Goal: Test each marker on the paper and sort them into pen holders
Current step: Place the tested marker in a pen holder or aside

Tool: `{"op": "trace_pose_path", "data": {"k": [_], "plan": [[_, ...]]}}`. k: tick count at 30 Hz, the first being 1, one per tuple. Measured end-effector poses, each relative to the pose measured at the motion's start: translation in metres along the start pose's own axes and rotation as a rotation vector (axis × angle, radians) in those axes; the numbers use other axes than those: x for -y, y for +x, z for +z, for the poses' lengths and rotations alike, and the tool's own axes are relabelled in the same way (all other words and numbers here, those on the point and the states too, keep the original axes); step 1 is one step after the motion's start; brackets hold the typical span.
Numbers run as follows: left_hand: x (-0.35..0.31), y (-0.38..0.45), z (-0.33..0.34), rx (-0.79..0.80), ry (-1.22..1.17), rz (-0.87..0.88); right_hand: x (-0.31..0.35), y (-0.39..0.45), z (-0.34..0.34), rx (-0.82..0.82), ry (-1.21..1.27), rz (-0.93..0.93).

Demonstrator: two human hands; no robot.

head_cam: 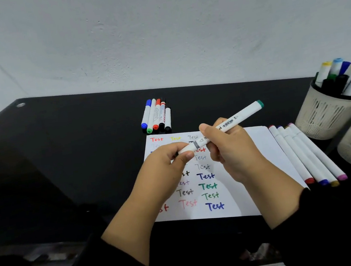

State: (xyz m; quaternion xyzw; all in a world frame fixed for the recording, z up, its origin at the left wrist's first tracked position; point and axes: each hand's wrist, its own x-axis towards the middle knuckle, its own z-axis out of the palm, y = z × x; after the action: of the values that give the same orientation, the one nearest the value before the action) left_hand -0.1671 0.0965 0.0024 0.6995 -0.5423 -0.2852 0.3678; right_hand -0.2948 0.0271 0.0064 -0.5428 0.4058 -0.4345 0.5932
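Above the paper, the right hand grips the green-ended marker; the left hand pinches its near cap. Probably uncapping: pull straight along the barrel toward 8 o'clock, keeping the right grip firm, so ink stays off fingers.

A white green-capped marker tilts above the scribbled paper; two cream holders stand right.
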Motion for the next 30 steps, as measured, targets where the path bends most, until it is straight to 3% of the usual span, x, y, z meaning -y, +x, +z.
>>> {"op": "trace_pose_path", "data": {"k": [8, 17, 23, 27, 30], "plan": [[0.004, 0.0, 0.004, -0.156, 0.07, 0.015, -0.005, 0.0, 0.012, 0.002, 0.076, 0.113], [0.003, 0.002, -0.001, -0.165, 0.073, 0.021, 0.001, -0.005, 0.012, 0.023, 0.062, 0.117], [0.005, 0.0, -0.006, -0.192, 0.114, -0.006, 0.005, -0.005, -0.001, -0.114, 0.179, 0.145], [0.008, -0.003, -0.014, -0.171, 0.164, -0.038, 0.002, -0.004, -0.009, -0.283, -0.066, 0.026], [0.009, -0.006, -0.016, -0.123, 0.16, -0.046, -0.001, -0.007, -0.01, -0.195, -0.421, -0.188]]}}
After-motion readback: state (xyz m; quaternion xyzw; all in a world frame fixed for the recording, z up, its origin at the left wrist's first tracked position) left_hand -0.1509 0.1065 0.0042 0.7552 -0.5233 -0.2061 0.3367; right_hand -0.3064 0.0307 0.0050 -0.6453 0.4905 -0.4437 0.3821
